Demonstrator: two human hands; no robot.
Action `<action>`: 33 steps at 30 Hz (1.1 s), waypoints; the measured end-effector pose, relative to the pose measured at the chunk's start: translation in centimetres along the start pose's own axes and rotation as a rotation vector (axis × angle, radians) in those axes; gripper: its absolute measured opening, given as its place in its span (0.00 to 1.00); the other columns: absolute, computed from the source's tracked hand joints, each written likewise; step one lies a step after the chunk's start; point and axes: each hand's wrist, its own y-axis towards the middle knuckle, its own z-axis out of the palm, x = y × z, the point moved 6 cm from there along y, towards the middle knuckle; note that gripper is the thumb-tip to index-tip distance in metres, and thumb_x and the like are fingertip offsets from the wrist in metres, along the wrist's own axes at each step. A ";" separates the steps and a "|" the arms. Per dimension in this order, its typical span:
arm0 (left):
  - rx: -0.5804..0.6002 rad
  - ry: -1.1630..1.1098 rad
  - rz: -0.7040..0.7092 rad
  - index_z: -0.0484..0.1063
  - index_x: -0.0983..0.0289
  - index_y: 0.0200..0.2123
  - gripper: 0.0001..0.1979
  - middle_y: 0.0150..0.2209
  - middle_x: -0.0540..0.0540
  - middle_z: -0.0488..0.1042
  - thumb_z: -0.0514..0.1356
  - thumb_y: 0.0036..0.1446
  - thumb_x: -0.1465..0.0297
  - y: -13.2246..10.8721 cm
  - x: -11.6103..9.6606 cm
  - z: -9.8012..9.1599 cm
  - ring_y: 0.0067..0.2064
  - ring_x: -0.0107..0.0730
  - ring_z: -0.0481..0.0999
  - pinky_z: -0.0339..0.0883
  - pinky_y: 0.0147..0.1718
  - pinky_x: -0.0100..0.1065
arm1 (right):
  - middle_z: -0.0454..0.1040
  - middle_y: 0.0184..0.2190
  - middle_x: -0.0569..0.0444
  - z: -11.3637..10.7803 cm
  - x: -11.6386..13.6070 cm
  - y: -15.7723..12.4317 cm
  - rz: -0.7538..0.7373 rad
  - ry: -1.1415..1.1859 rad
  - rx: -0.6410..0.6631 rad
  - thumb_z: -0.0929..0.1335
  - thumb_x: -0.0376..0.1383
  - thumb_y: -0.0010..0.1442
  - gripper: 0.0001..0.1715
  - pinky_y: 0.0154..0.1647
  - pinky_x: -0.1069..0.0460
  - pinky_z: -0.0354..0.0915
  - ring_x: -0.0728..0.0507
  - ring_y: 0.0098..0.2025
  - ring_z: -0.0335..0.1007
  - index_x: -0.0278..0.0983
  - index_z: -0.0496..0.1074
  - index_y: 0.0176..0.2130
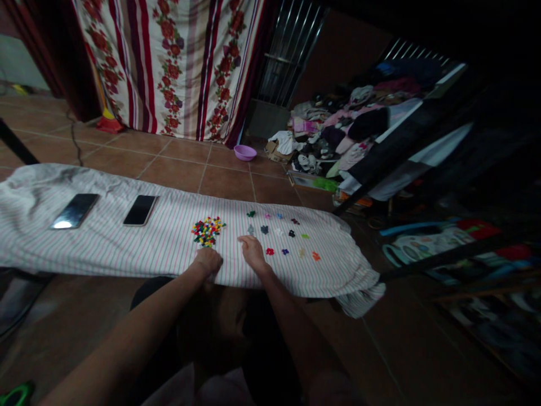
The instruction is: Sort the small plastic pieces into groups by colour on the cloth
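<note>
A mixed pile of tiny coloured pieces (pixel 207 231), too small to name, lies on the striped cloth (pixel 177 248). My left hand (pixel 208 260) rests at the pile's near edge with its fingers curled; what they hold, if anything, is hidden. To the right of the pile, my right hand (pixel 253 252) is low over the cloth, thumb and fingertips drawn together, and I cannot make out anything in them. Beyond it and to its right sit small single-colour clusters in rows, among them a grey cluster (pixel 251 230), a red cluster (pixel 269 251) and an orange cluster (pixel 316 256).
Two dark-screened phones, a left phone (pixel 76 211) and a nearer phone (pixel 141 210), lie on the cloth's left part. A purple basin (pixel 245 153) is on the tiled floor by the floral curtain (pixel 186 73). Heaped clothes (pixel 338 127) fill the back right.
</note>
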 end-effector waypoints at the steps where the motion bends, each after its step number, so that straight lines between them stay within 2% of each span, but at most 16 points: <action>1: -0.011 0.001 -0.001 0.78 0.68 0.39 0.11 0.41 0.69 0.78 0.56 0.56 0.73 -0.1 0.1 0.1 0.46 0.46 0.77 0.70 0.42 0.43 | 0.76 0.45 0.51 0.7 0.9 0.1 -0.027 0.019 0.022 0.60 0.23 0.58 0.24 0.54 0.51 0.62 0.46 0.49 0.69 0.39 0.77 0.45; 7: -0.094 0.010 0.008 0.77 0.66 0.38 0.13 0.41 0.66 0.78 0.53 0.59 0.75 -0.7 0.5 0.5 0.46 0.41 0.76 0.69 0.44 0.38 | 0.77 0.45 0.53 4.4 4.8 0.9 -0.107 0.076 0.108 0.61 0.25 0.59 0.22 0.54 0.52 0.62 0.47 0.49 0.69 0.40 0.77 0.46; 14: -0.133 0.001 0.011 0.76 0.71 0.41 0.14 0.40 0.68 0.78 0.51 0.59 0.76 -0.7 0.8 0.8 0.45 0.42 0.76 0.69 0.43 0.38 | 0.77 0.43 0.53 5.9 7.3 1.6 -0.150 0.094 0.137 0.65 0.32 0.61 0.14 0.50 0.54 0.62 0.46 0.46 0.70 0.41 0.76 0.44; 20: -0.122 -0.022 -0.008 0.76 0.70 0.39 0.14 0.39 0.68 0.78 0.51 0.60 0.74 -0.8 0.8 0.4 0.45 0.43 0.77 0.69 0.43 0.38 | 0.76 0.40 0.54 6.4 7.0 2.1 -0.044 0.069 0.091 0.65 0.30 0.59 0.12 0.48 0.54 0.62 0.47 0.43 0.69 0.42 0.75 0.41; 25: -0.103 -0.031 -0.011 0.77 0.70 0.39 0.16 0.41 0.69 0.77 0.49 0.60 0.75 -0.8 0.7 0.2 0.46 0.45 0.77 0.70 0.43 0.41 | 0.75 0.40 0.54 6.8 6.2 1.9 -0.042 0.136 0.069 0.63 0.30 0.60 0.15 0.47 0.55 0.62 0.48 0.41 0.70 0.41 0.74 0.45; 33: -0.088 -0.032 -0.008 0.76 0.70 0.40 0.16 0.43 0.68 0.77 0.49 0.61 0.75 -0.7 0.6 0.1 0.47 0.45 0.77 0.70 0.45 0.41 | 0.74 0.42 0.52 6.8 5.5 1.4 -0.063 0.166 0.044 0.61 0.30 0.62 0.17 0.51 0.55 0.62 0.47 0.45 0.69 0.39 0.73 0.48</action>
